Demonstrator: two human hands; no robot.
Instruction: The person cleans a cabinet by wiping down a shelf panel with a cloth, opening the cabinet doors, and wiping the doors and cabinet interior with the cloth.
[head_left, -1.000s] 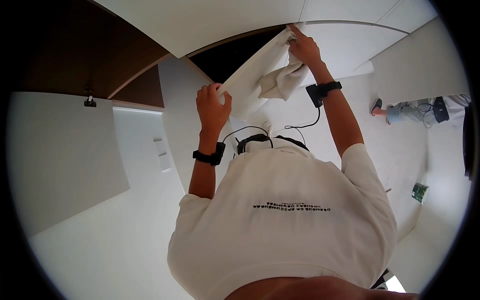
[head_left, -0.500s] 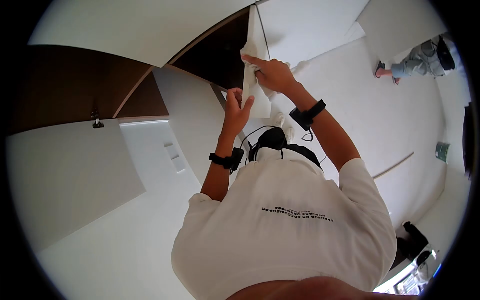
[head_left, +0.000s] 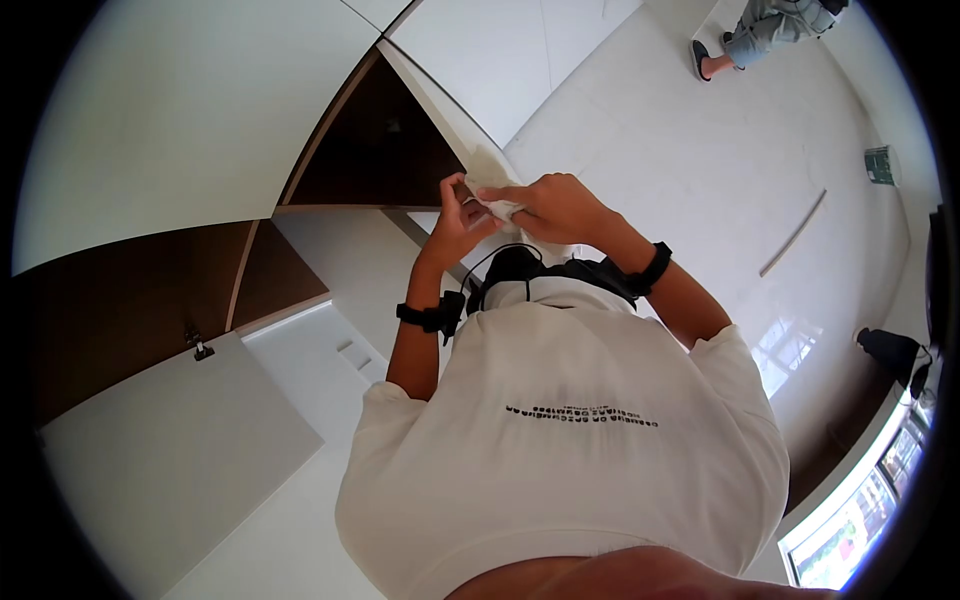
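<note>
- Currently the right hand clamps a cloth against the cabinet door's near end.
- Left hand sits just beside, its grip unclear.
- Long edge runs away.

Dark upside-down lettering across white shirt, green container's markings, none legible

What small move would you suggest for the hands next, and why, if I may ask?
I would probably slide the white cloth a short way along the open cabinet door: the right hand holds it bunched beside the door's near end, and the left hand is close enough that it could perhaps steady the door.
</note>
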